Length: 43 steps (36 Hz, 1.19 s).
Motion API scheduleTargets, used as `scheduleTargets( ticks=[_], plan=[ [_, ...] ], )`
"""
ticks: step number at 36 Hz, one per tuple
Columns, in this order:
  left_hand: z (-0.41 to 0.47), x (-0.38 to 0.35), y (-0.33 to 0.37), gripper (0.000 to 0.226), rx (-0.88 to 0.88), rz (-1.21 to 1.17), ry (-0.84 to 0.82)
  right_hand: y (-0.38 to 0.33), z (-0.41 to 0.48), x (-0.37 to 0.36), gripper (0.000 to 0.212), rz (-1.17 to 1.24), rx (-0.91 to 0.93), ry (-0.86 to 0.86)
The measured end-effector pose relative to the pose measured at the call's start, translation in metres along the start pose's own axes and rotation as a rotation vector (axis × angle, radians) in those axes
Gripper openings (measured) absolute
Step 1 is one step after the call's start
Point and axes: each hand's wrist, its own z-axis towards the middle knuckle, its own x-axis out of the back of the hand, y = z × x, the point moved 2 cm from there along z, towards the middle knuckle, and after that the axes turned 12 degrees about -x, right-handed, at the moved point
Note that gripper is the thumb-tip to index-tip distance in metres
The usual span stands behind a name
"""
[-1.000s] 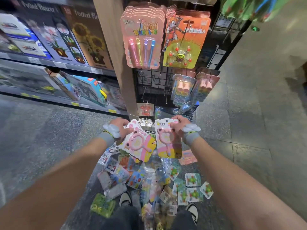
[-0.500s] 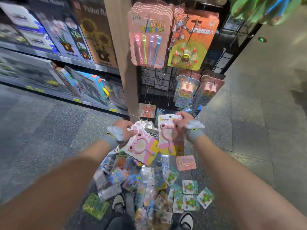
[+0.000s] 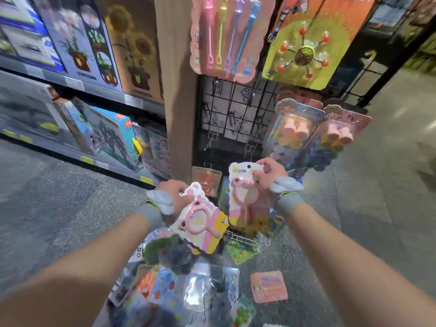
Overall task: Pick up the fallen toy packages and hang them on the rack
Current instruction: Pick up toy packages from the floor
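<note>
My left hand (image 3: 175, 191) grips the top of a pink toy package (image 3: 200, 220) holding a round pink bear-shaped toy, tilted to the right. My right hand (image 3: 266, 174) pinches the upper right corner of a second, upright package (image 3: 245, 197) of the same kind, its hang hole showing at the top. Both sit low in front of the black wire rack (image 3: 233, 114), whose bare hooks (image 3: 250, 147) stick out just above the right package. Several fallen toy packages (image 3: 188, 286) lie in a blurred heap on the floor below my arms.
Pink wand packs (image 3: 224, 36) and an orange spinner pack (image 3: 306, 43) hang high on the rack; two bubble-toy packs (image 3: 295, 131) hang at right. A wooden post (image 3: 179, 90) stands left of the rack, with boxed toys on shelves (image 3: 77, 67) beyond. Grey stone floor (image 3: 377, 185) spreads right.
Both hands have lifted their packages up and toward the rack. The view has closed in on the rack, and the floor heap has slid lower in the frame.
</note>
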Motion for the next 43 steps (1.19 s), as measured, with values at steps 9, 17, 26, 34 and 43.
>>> scheduleTargets(
  ticks=[9,17,26,34,43],
  plan=[
    [0.051,-0.123,-0.038,0.027,0.086,-0.247,0.322,0.038,0.038,-0.023,0.019,0.069,0.278,0.186],
    [0.079,-0.191,-0.044,0.042,0.004,-0.451,0.484,0.065,0.050,-0.028,0.024,0.103,0.423,0.297],
    [0.081,-0.219,-0.047,0.033,-0.035,-0.504,0.580,0.071,0.064,-0.043,0.016,0.174,0.529,0.326],
    [0.081,-0.221,-0.045,0.038,-0.059,-0.472,0.673,0.061,0.082,-0.044,0.008,0.101,0.513,0.394],
    [0.075,-0.210,-0.023,0.043,-0.069,-0.361,0.755,0.071,0.075,-0.040,0.007,0.084,0.497,0.339]
  ],
)
